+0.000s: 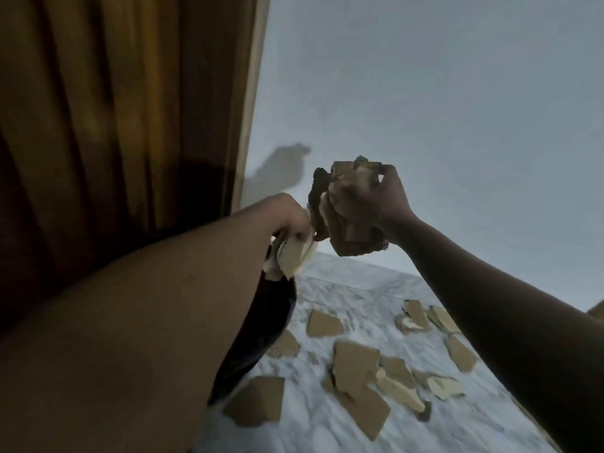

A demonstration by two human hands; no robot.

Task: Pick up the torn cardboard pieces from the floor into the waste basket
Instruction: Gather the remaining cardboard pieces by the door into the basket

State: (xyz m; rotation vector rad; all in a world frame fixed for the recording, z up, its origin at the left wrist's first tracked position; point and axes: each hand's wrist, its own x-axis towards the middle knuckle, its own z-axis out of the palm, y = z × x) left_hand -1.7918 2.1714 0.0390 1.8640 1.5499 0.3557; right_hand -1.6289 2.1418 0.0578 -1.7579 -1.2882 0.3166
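item: torn cardboard pieces (358, 371), brown, flat, ragged-edged; about a dozen lie scattered on the marble floor (327, 426), some overlapping near the middle, others apart toward the right.
held stock: right hand (366, 197) raised against the pale wall (425, 93), fingers curled tight round a crumpled wad of pieces (346, 230); left hand (291, 220) just beside it, fingers closed on pale scraps (291, 259) and seemingly on the mouth of a dark bag (258, 335) hanging below (possibly the waste liner; no basket is clearly visible).
handling, judged: light, fairly stiff, creases when squeezed, not fragile or slippery. flat pieces hug the floor, so best lifted by a raised torn edge or corner, then stacked.
background: brown curtain (114, 125) at left.
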